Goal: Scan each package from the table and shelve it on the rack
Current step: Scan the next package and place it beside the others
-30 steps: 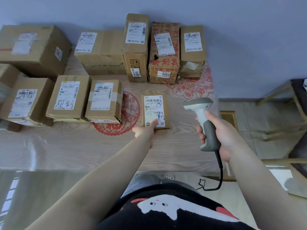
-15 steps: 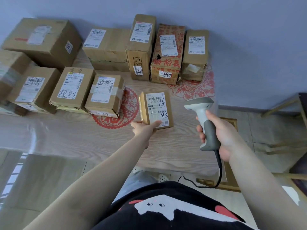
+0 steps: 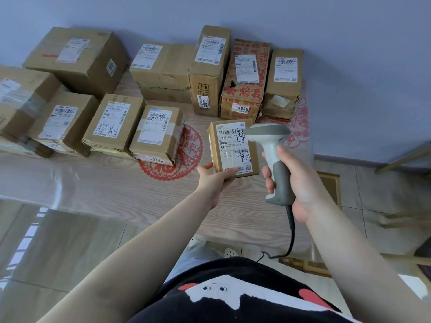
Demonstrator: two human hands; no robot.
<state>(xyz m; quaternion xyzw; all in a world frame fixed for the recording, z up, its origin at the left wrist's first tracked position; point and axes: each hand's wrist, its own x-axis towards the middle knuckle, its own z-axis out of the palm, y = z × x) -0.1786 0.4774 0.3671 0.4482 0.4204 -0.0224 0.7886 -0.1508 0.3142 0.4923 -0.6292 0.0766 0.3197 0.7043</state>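
Note:
My left hand (image 3: 215, 180) grips the near end of a small cardboard package (image 3: 232, 149) and holds it lifted above the wooden table (image 3: 116, 190), white label facing up. A grey and white barcode scanner (image 3: 272, 157) is held by its handle in my right hand (image 3: 296, 183). The scanner's head sits just right of the package's label, overlapping its far right corner. Several other labelled cardboard packages (image 3: 161, 134) stand on the table in rows toward the wall.
A tall box marked 6085 (image 3: 210, 71) and a red-printed box marked 4068 (image 3: 245, 80) stand against the blue wall. Red paper-cut decorations (image 3: 189, 157) lie on the tabletop. The scanner's black cable (image 3: 290, 234) hangs over the table edge. Wooden furniture legs (image 3: 403, 157) show at right.
My left hand took hold of the small package, lifted it off the table and brought it nearer. The scanner head moved left, up to the label.

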